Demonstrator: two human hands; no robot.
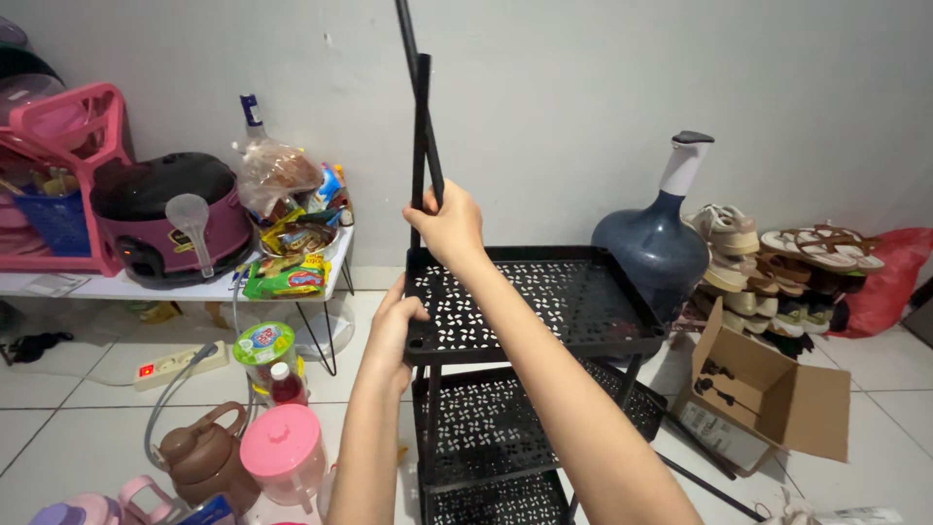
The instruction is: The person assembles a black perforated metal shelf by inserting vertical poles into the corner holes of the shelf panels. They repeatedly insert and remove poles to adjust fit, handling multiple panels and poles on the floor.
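Observation:
A black metal rack with perforated shelves stands on the tiled floor in front of me, its top shelf (583, 261) above two lower ones (505, 428). My left hand (395, 331) grips the near left corner of the top shelf. At the far left corner, my right hand (447, 226) is closed around two thin black rods (422, 117) that rise upright, one passing out of the top of the view.
A low white table (107, 286) at left carries a dark rice cooker (170, 216) and snack packets. Jugs and a pink-lidded container (284, 449) sit on the floor near left. A blue water jug (653, 245), shoes and an open cardboard box (763, 399) lie at right.

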